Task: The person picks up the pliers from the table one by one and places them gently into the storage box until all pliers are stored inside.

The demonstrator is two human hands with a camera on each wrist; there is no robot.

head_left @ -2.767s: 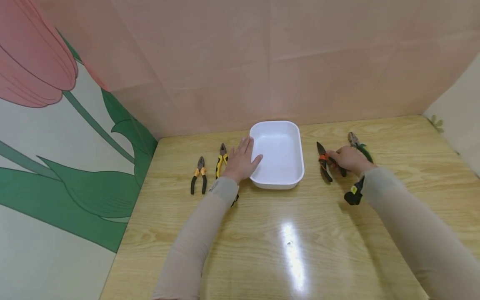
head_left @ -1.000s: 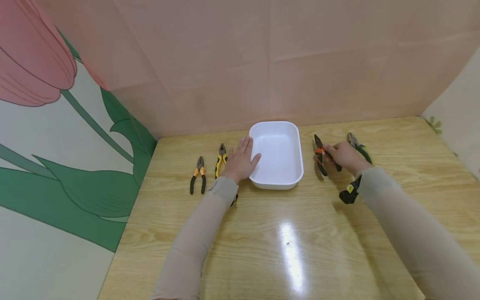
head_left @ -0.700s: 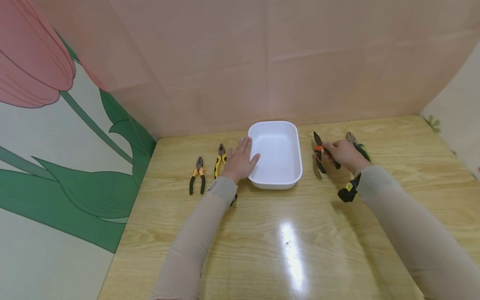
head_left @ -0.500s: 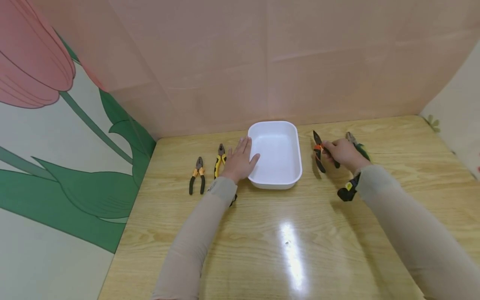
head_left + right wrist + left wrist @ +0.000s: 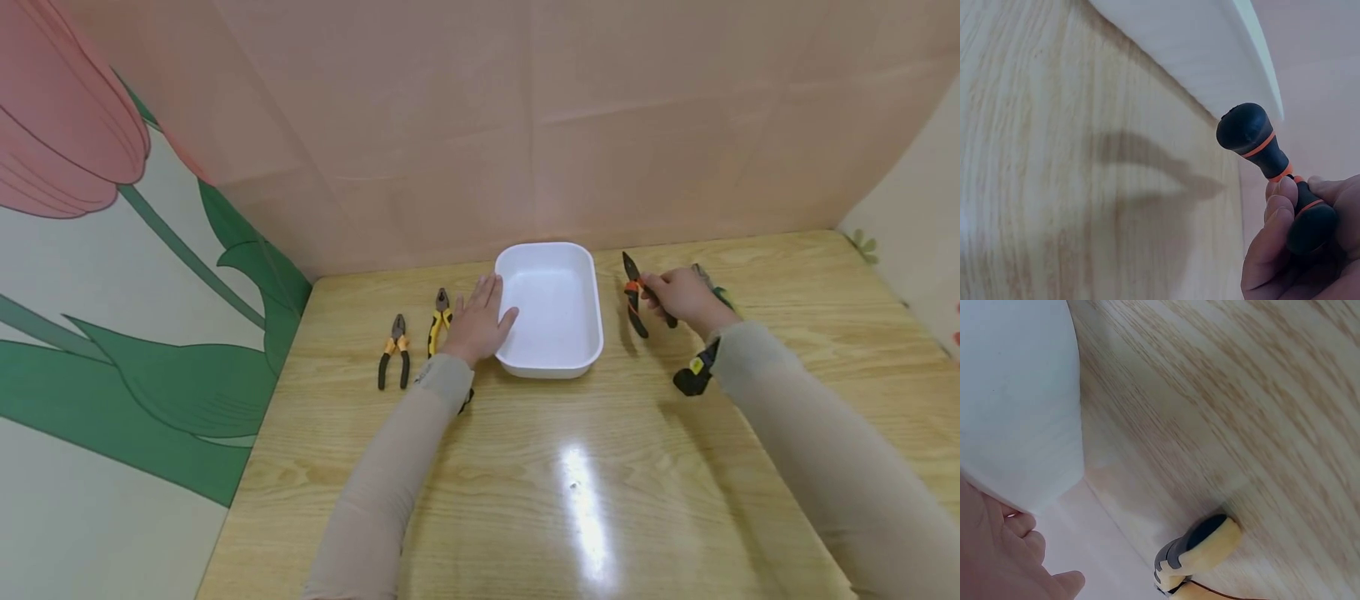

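Note:
My right hand (image 5: 686, 298) grips one handle of a pair of long-nose pliers (image 5: 633, 287) with black and orange handles. In the head view their dark pointed nose aims away from me, and they are raised off the table, right of the white plastic basin (image 5: 551, 312). The right wrist view shows the black handle ends (image 5: 1247, 128) spread apart, with a shadow on the wood below. My left hand (image 5: 478, 325) rests on the basin's left rim, fingers extended and thumb over the inside. The basin holds nothing.
Left of the basin lie yellow-and-black pliers (image 5: 440, 318), partly behind my left hand, and orange-and-black pliers (image 5: 397, 340). Green-handled pliers (image 5: 722, 296) lie at the right, partly hidden by my right hand. A pink cloth (image 5: 420, 150) backs the wooden table (image 5: 510, 500).
My right hand has lifted the long-nose pliers from the table and moved them slightly left and away from me. The left hand has stayed on the basin.

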